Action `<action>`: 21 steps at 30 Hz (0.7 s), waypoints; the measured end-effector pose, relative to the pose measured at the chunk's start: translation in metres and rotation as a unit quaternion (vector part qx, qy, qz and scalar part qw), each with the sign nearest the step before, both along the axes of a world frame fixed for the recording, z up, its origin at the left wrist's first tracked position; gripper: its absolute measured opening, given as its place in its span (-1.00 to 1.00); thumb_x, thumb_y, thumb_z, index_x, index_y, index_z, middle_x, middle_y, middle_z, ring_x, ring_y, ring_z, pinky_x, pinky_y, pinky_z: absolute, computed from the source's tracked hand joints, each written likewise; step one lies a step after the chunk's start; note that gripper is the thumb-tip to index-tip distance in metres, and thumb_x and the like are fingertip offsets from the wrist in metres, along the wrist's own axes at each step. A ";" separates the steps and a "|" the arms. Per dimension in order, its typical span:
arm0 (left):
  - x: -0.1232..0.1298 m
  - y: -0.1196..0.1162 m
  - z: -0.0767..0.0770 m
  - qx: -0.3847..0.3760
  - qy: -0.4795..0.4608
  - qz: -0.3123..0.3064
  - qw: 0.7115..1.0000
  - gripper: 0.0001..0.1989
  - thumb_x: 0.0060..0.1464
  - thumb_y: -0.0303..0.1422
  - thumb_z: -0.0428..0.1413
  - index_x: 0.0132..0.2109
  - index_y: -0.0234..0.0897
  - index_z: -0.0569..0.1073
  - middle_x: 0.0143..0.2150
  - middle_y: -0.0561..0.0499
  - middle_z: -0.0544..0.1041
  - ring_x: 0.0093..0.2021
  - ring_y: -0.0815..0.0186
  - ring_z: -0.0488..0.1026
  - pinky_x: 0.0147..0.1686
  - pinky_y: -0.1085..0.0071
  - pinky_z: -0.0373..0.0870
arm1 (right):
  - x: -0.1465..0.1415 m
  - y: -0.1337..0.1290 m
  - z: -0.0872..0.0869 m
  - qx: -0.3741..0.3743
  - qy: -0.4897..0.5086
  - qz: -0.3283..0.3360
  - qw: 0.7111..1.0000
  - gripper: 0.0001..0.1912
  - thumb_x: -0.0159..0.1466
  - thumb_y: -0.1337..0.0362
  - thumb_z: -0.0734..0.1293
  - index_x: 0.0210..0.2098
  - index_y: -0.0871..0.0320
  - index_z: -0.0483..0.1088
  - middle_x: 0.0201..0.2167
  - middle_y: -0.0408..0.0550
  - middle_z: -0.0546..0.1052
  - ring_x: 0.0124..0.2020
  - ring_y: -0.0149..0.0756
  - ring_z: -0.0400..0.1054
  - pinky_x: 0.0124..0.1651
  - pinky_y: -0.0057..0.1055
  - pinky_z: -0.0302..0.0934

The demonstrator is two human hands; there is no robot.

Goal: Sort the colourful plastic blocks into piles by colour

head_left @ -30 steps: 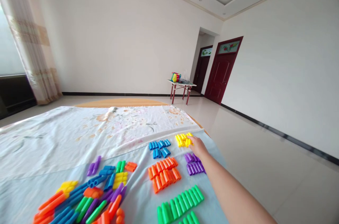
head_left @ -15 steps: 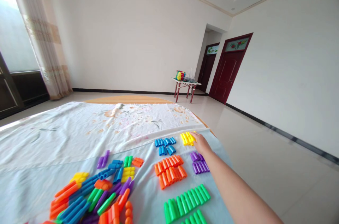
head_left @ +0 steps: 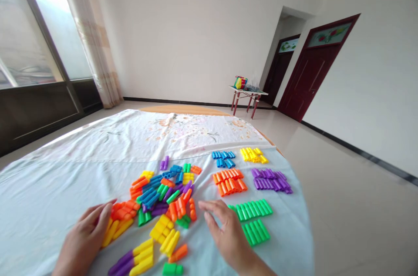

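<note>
Pale wall (head_left: 183, 41) up top, light blue cloth (head_left: 65, 206) over the tabletop, and right at the centre of the frame's lower half sits the jumbled pile (head_left: 152, 197) of coloured plastic pieces, blue, orange, green and purple all crossing over each other. My right hand (head_left: 228, 234) is spread, thumb well away from the fingers, nothing visible between them, and it's right up against the danger zone: the green rows (head_left: 254, 210) lie just beside it, their near end partly hidden by my fingers. One careless swing of the knuckles to the right and those neat lines could be scattered. On the other side, my left hand (head_left: 83, 237) is curled low by the orange pieces (head_left: 126, 210) and the yellow pieces (head_left: 112, 230); whether it grips any, I can't tell. Pull there too briskly and neighbours could come along, because they're packed tight and look smooth enough to roll. Creases in the cloth don't help: a dragging wrist might bunch the fabric and shift everything at once. Up at right, the purple group (head_left: 269, 173) looks most exposed, out toward the cloth's curved edge, so a hard tug could send its end pieces rolling that way. Orange rows (head_left: 228, 175) sit close behind, easily nudged by a stray forearm.
</note>
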State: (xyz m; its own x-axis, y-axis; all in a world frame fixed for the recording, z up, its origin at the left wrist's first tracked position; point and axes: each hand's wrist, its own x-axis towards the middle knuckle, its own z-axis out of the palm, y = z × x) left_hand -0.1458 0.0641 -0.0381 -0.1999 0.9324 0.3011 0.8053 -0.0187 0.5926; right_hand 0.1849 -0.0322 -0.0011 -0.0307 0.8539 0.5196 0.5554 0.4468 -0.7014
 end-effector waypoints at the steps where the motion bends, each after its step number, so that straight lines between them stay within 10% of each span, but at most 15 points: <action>1: -0.001 -0.001 0.001 -0.018 -0.005 -0.002 1.000 -0.70 0.05 -0.13 -0.07 -0.25 -0.06 0.51 -0.16 0.13 0.53 -0.18 0.29 0.47 -0.18 0.44 0.36 | -0.012 -0.005 -0.006 -0.007 -0.001 0.013 1.000 -0.68 0.24 0.40 0.18 -0.05 0.00 0.37 -0.21 -0.10 0.52 -0.15 -0.33 0.38 -0.06 -0.36 0.28; 21: 0.005 -0.011 0.009 -0.007 -0.048 0.006 0.999 -0.57 0.04 -0.07 -0.12 -0.16 -0.18 0.52 -0.17 0.03 0.53 -0.26 0.32 0.48 -0.29 0.52 0.35 | -0.037 -0.012 -0.047 0.008 -0.085 0.005 0.996 -0.59 0.25 0.46 0.14 0.05 0.02 0.26 -0.16 -0.04 0.41 -0.10 -0.28 0.29 -0.02 -0.28 0.27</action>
State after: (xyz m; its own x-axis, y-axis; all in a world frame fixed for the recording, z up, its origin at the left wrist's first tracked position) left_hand -0.1407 0.0530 -0.0293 -0.2386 0.9339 0.2663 0.7446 0.0000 0.6675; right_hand 0.1480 -0.0447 -0.0485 -0.1270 0.8453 0.5190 0.6612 0.4622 -0.5909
